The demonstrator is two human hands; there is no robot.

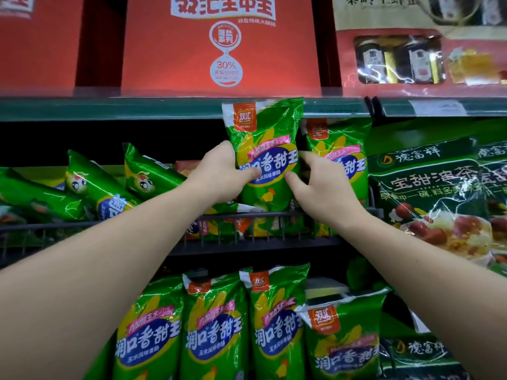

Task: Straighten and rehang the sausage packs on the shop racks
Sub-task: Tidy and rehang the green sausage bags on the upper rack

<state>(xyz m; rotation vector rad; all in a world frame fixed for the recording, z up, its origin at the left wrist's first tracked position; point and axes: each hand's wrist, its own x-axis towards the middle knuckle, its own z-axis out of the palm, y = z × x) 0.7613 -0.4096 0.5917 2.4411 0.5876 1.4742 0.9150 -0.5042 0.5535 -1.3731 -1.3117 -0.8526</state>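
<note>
**A:** Entry: where is the pack (264, 149), and what has hold of it?

**B:** Upright, near the right end of the upper rack (323, 240). Its foot is behind the front rail (137, 223) and its top overlaps the shelf lip (137, 108) above. The left hand (219, 174) grips its left edge, thumb across the front. The right hand (321, 185) pinches the right edge, thumb on the front. Its fingers go in between this pack and the second pack (340, 149), which stands just beside it.

**A:** Risks from here?

**B:** Judgement only.
1. The film is glossy and both holds are at mid-height. If one hand lets go before the foot is seated, the pack could slide down or tip forward over the rail.
2. The right fingers sit in the gap. Pulling them out could drag the second pack askew.
3. The fallen packs (93, 185) lean rightwards along the left half of the rack, and one end lies under the left wrist. They may crowd the foot of the held pack so it can't stand square.
4. The top is close to the shelf lip. Pushing upward would crumple the header.

**A:** Is there a hook or peg?

**B:** None visible. Cannot tell whether the pack hangs or only stands.

**A:** Mitigation?

**B:** Seat the foot first, then release the right hand before the left.
</note>
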